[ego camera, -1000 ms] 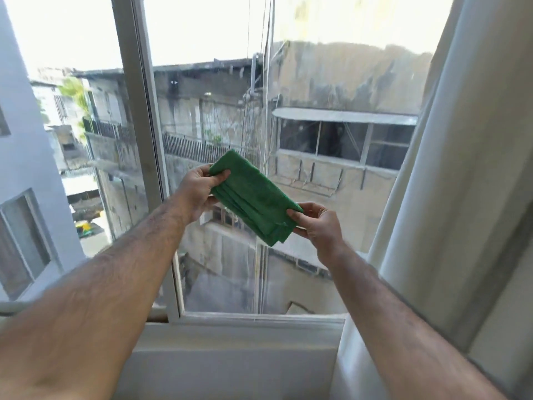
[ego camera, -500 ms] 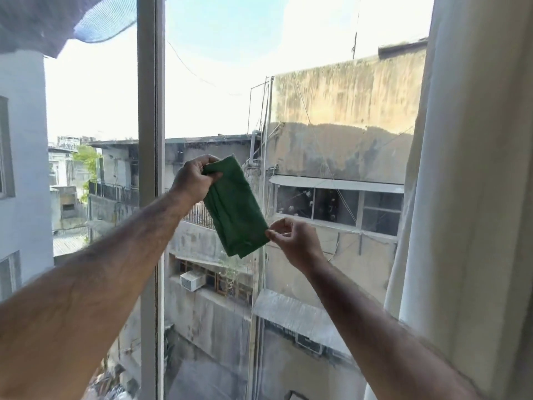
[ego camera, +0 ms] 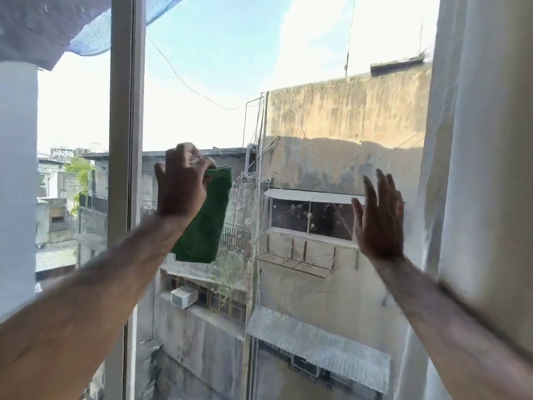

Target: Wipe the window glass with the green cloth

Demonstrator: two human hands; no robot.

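While my left hand (ego camera: 181,187) pinches the top edge of the green cloth (ego camera: 206,223), which hangs folded, dark & fuzzy in front of the window glass (ego camera: 202,111), my right hand (ego camera: 377,217) is up w/ fingers spread, holding nothing.

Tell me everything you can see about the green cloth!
The green cloth is dark green and looks soft and fuzzy, like a towel. It is folded into a long strip. The left hand pinches its top edge, and the rest hangs down loose in front of the window glass. The right hand is open, not touching it.
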